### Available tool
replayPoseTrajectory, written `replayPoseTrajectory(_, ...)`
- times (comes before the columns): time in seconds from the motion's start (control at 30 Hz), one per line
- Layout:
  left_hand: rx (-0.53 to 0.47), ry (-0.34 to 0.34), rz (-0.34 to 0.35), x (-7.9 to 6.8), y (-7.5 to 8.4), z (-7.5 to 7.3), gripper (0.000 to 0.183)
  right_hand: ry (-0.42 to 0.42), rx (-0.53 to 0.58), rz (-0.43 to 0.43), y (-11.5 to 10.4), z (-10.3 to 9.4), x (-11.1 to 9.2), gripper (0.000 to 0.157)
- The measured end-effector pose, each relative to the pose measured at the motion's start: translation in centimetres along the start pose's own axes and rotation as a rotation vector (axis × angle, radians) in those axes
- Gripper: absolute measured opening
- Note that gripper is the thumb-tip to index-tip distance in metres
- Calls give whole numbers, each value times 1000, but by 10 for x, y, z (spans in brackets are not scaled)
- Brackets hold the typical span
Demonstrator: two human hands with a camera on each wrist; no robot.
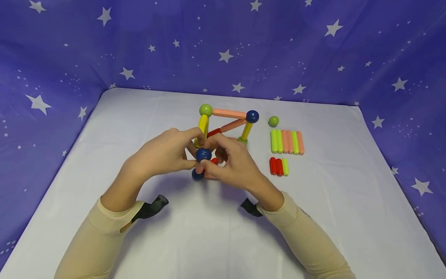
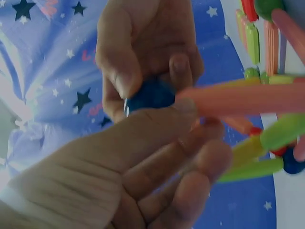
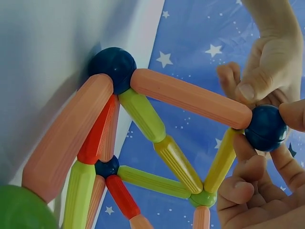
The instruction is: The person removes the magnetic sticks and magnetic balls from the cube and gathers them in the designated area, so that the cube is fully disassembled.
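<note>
Both hands meet at a dark blue ball (image 1: 203,155) at a top corner of a frame built of coloured rods and balls. My right hand (image 1: 235,161) pinches this ball between thumb and fingers. With thumb and fingers, my left hand (image 1: 163,153) pinches a salmon rod (image 2: 252,99) at its end beside the ball. That rod runs down to another blue ball (image 3: 113,69) at the frame's base. A yellow rod (image 3: 223,157) slants up to the held ball from a green ball (image 3: 203,198). The frame's far side has a green ball (image 1: 206,110) and a blue ball (image 1: 252,116) on top.
Right of the frame lie a loose green ball (image 1: 273,121), a row of long green and salmon rods (image 1: 287,142), and a short row of red and green rods (image 1: 278,166). A white cloth (image 1: 195,232) covers the table; a purple star-patterned curtain (image 1: 195,50) stands behind.
</note>
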State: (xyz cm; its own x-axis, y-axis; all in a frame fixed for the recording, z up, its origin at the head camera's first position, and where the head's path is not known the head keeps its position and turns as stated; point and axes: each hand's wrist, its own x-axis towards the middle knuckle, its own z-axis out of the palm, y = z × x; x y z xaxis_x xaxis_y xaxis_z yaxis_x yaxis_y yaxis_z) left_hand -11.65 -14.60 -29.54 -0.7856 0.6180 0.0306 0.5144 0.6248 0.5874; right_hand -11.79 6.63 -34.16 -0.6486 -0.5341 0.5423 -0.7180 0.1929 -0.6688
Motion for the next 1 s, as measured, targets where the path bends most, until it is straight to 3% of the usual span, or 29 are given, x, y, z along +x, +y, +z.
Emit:
replayPoseTrajectory(0.2,-183,-3,25,-4,-21,-6,41,-10,-9,16,0,-1,2,17)
replayPoseTrajectory(0.37,-323,-65,-119,-4,-35,0,44,-28,-35,13,1,0,2,23)
replayPoseTrajectory(0.43,-343,-111,-140,-4,-40,7,43,-37,-42,4,1,0,2,25)
replayPoseTrajectory(0.53,-351,-163,-85,-1,-48,21,37,-40,-44,-15,1,1,2,26)
replayPoseTrajectory(0.67,-332,-118,8,5,-53,37,20,-44,-30,-18,0,1,2,26)
replayPoseTrajectory(0.73,-313,-81,44,7,-52,42,13,-56,33,26,0,1,2,25)
replayPoseTrajectory(0.83,-285,-50,75,8,-49,45,14,-37,255,146,-3,-4,1,24)
replayPoseTrajectory(0.93,-265,-49,66,7,-47,45,15,60,463,225,-5,-18,3,26)
replayPoseTrajectory(1.0,-250,-52,45,7,-46,45,15,138,517,231,-6,-34,5,27)
